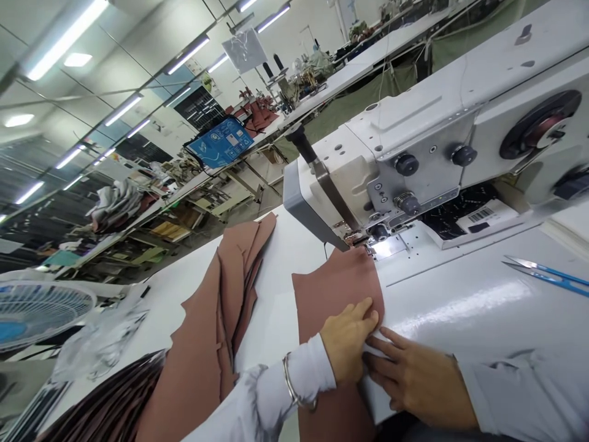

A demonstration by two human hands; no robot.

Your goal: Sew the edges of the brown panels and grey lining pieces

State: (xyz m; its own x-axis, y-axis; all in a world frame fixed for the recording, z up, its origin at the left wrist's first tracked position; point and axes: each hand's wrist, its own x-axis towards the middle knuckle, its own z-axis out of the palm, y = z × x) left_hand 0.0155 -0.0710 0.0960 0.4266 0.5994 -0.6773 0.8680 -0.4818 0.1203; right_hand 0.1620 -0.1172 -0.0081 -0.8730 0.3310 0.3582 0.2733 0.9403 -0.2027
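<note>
A reddish-brown fabric piece (338, 285) lies on the white machine bed, its far edge under the presser foot (356, 240) of a sewing machine (414, 153). My left hand (350, 337) rests on top of this piece, fingers stretched forward near its right edge. Beside it my right hand (409, 374) reaches in from the right, fingers extended and slightly apart, the tips touching the fabric's right edge. Its thumb is hard to make out. The lower part of the piece runs under my left wrist and out of view at the bottom.
Left of my arm lies a stack of brown cut pieces (202, 331), beside dark strips (110, 399). Blue-handled thread snips (547, 273) lie at right. An open box (478, 218) sits under the machine arm. A fan (43, 310) stands at far left.
</note>
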